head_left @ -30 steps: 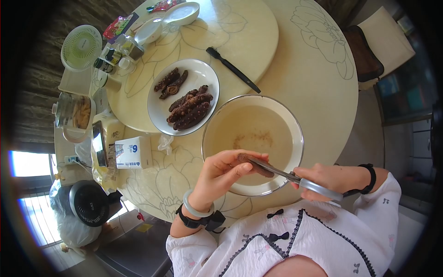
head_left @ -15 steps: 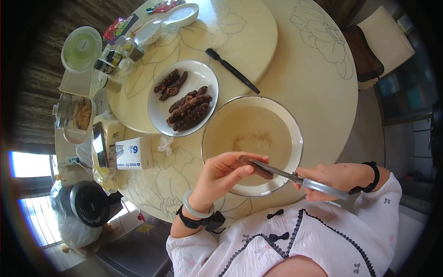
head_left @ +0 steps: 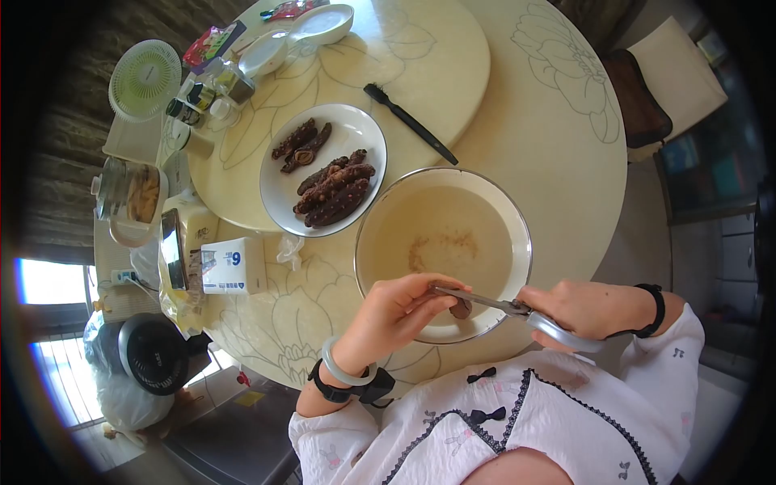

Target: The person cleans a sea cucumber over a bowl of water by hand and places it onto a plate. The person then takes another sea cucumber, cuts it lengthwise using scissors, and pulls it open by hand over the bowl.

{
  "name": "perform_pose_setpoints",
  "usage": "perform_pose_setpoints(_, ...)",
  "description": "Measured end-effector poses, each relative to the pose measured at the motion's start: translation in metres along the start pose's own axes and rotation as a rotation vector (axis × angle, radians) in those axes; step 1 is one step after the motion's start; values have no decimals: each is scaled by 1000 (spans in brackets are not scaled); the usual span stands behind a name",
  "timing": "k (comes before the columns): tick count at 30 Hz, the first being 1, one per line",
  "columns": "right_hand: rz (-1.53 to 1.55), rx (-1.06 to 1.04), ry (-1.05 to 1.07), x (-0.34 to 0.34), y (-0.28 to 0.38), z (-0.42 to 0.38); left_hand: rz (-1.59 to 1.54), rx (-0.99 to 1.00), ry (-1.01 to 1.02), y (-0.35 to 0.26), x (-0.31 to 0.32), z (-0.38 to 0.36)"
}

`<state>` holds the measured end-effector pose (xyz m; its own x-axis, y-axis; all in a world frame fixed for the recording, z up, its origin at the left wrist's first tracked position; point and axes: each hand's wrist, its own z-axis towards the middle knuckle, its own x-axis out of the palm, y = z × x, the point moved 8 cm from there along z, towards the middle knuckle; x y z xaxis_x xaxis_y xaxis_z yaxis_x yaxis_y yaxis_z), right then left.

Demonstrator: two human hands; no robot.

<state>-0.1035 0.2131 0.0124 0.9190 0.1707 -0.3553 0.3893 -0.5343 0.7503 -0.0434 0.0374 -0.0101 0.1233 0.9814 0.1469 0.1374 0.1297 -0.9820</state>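
Over the near rim of a white basin [head_left: 388, 202] of cloudy water, my left hand [head_left: 411, 305] pinches a dark brown sea cucumber [head_left: 461, 309], mostly hidden by the fingers. My right hand [head_left: 566, 309] is closed round the grey handles of a pair of scissors [head_left: 511, 307]. Their blades point left and lie against the sea cucumber at my left fingertips. Brownish bits rest on the basin's bottom. Beyond it to the left, a white plate [head_left: 356, 125] carries several more sea cucumbers [head_left: 335, 191].
A black brush [head_left: 412, 123] lies behind the basin. Left of the plate are a tissue pack [head_left: 233, 266], a phone [head_left: 172, 250], a glass pot [head_left: 129, 194] and several seasoning jars [head_left: 233, 85]. White bowls [head_left: 322, 24] stand farther back. A chair [head_left: 667, 77] is at the right.
My left hand has turned and covers more of the sea cucumber, so only its end shows below the fingers. The scissors have tilted slightly, with the right hand a little higher.
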Motion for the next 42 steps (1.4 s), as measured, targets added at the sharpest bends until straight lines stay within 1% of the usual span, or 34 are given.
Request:
perform_pose_setpoints(6, 24, -47, -47, 2, -3, -1, 128, 24, -13, -7, 1, 0)
perform_pose_setpoints(8, 0, -32, -44, 2, -2, -1, 164, -14, 16, -7, 3, 0)
perform_pose_setpoints(11, -11, -65, -65, 2, -5, -1, 202, -30, 14, -8, 4, 0)
perform_pose_setpoints(15, 16, -41, -46, 0, -7, -2, 233, -42, 17, -8, 4, -1)
perform_pose_setpoints(17, -57, -73, -48, 1, -8, -4, 235, -32, 11, -9, 4, -1)
perform_pose_setpoints(21, -14, -10, -5, -1, -7, -6, 265, -19, 15, -13, 3, 0)
perform_pose_setpoints(24, 0, 15, 4, -3, -6, -8, 248, -23, 30, -10, 3, -1)
perform_pose_setpoints(26, 30, -22, 3, -5, -4, -10, 152, -12, 9, -8, 2, -2)
perform_pose_setpoints(30, 81, -77, 28, -11, 1, -13, 101, 32, -35, -9, -5, -2)
perform_pose_setpoints(32, 204, 70, 143, -8, -4, -17, -11, 45, -81, -11, -13, -3)
perform_pose_setpoints(33, 205, 73, 143, -11, -6, -19, -14, 45, -79, -13, -15, -3)
perform_pose_setpoints(35, 196, 127, 63, -24, -14, -22, -48, 66, -99, -23, -23, -3)
perform_pose_setpoints(36, 199, 130, 63, -27, -13, -24, -58, 66, -103, -27, -27, -4)
perform_pose_setpoints(37, 40, 102, -75, -43, -9, -25, -60, 65, -100, -28, -29, -5)
perform_pose_setpoints(38, -121, 73, -213, -57, -5, -27, -111, 86, -169, -30, -36, -7)
perform_pose_setpoints(39, -121, 74, -214, -60, -4, -26, -160, 108, -238, -31, -44, -9)
perform_pose_setpoints(40, -148, 91, -243, -64, -4, -25, -140, 73, -313, -29, -53, -11)
perform_pose_setpoints(41, -176, 107, -271, -70, -4, -24, -142, 73, -311, -28, -55, -11)
perform_pose_setpoints(42, -176, 109, -271, -73, -4, -21, -223, 107, -319, -28, -58, -11)
